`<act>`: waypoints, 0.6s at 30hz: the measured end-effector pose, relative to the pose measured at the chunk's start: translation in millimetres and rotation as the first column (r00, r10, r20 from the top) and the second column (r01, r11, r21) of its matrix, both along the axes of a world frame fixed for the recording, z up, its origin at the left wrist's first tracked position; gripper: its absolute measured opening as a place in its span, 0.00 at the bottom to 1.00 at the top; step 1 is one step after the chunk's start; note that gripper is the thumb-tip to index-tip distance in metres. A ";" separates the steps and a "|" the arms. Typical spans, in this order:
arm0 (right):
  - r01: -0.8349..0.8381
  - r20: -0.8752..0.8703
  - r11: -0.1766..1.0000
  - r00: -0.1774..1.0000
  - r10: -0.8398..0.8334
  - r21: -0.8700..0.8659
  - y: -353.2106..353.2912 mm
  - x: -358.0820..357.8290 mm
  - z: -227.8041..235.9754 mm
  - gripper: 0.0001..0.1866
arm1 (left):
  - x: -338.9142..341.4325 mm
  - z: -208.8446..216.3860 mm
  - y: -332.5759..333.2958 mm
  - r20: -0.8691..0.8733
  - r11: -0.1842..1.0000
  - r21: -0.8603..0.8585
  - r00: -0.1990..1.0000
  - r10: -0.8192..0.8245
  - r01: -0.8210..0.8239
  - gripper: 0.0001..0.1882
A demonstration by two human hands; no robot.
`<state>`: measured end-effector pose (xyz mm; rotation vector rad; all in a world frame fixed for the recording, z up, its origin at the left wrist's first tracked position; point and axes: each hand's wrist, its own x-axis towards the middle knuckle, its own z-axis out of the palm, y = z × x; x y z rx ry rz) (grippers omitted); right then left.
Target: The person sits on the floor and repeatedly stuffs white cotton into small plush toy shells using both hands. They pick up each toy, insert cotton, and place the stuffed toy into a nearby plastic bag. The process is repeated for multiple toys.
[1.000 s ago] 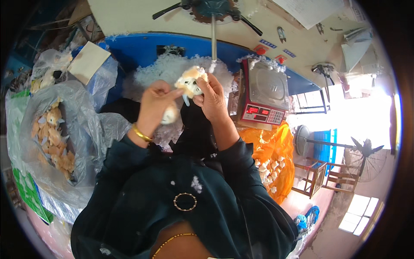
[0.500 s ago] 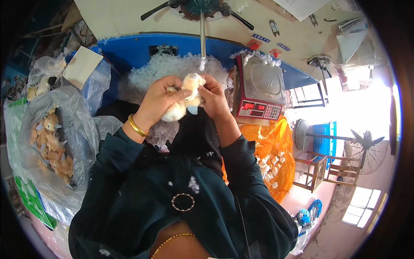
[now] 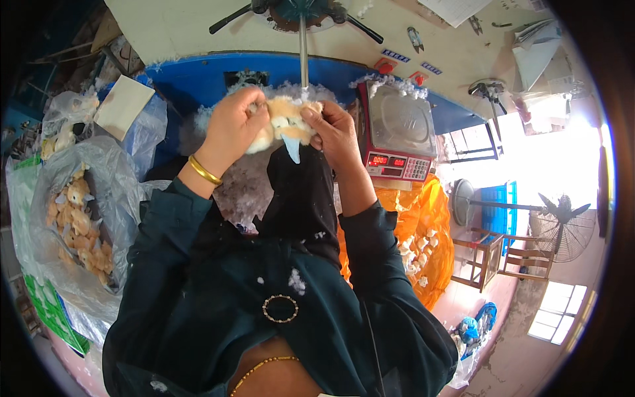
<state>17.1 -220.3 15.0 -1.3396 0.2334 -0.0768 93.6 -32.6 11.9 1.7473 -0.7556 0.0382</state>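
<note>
Between my two hands is a small plush toy (image 3: 286,110) of tan and cream fur, with a pale blue pointed piece (image 3: 291,148) hanging from it. My left hand (image 3: 236,122) is closed round its left, cream part, thumb on top. My right hand (image 3: 333,132) pinches the right end between thumb and fingers. Just beyond the toy, the thin metal tube (image 3: 303,56) of the filling machine points down toward it; whether its tip touches the fur is hidden. White stuffing fluff (image 3: 248,188) lies below and behind my hands.
A blue tray edge (image 3: 178,79) borders the fluff. The red weighing scale (image 3: 399,132) stands right. An orange bag (image 3: 423,255) holds white pieces; at left, a clear plastic bag (image 3: 126,212) holds several tan plush pieces (image 3: 79,225). Small snips (image 3: 415,40) lie on the table.
Both hands have moved up slightly with the plush toy, nearer the tube. The toy has been turned and stretched sideways, so its tan side and blue piece show more.
</note>
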 end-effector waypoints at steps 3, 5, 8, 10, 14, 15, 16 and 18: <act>0.076 0.072 0.991 0.995 -0.069 -0.107 8.9 14.8 12.7 0.10 | 3.4 -1.3 -16.2 -0.471 0.931 -0.365 0.867 -0.162 -0.024 0.07; 0.142 0.115 0.973 0.986 -0.122 -0.180 6.9 23.2 10.5 0.10 | 10.0 -8.2 -18.9 -0.552 0.920 -0.392 0.792 -0.260 0.029 0.08; 0.237 0.155 0.955 0.965 -0.210 -0.176 4.7 36.7 3.8 0.11 | 26.1 -17.8 -29.8 -0.540 0.931 -0.361 0.802 -0.257 0.055 0.07; 0.320 0.151 0.946 0.939 -0.308 -0.058 3.6 56.6 -3.8 0.10 | 46.5 -22.6 -40.1 -0.417 0.962 -0.272 0.897 -0.147 0.031 0.07; 0.405 0.166 0.914 0.900 -0.403 0.021 -12.7 114.4 -9.6 0.09 | 95.4 -13.6 -67.8 -0.088 0.990 -0.099 0.992 0.093 -0.101 0.13; 0.416 0.202 0.909 0.888 -0.413 0.027 -19.0 130.9 -11.4 0.09 | 103.2 -9.0 -74.1 -0.036 0.987 -0.080 0.990 0.134 -0.136 0.15; 0.419 0.240 0.907 0.878 -0.415 0.037 -18.0 142.4 -7.7 0.09 | 112.4 -8.1 -76.6 -0.061 0.991 -0.042 0.990 0.124 -0.127 0.15; 0.445 0.226 0.894 0.877 -0.424 -0.050 -18.0 152.2 -4.0 0.09 | 126.0 -8.5 -80.6 -0.111 0.994 0.030 0.988 0.106 -0.103 0.15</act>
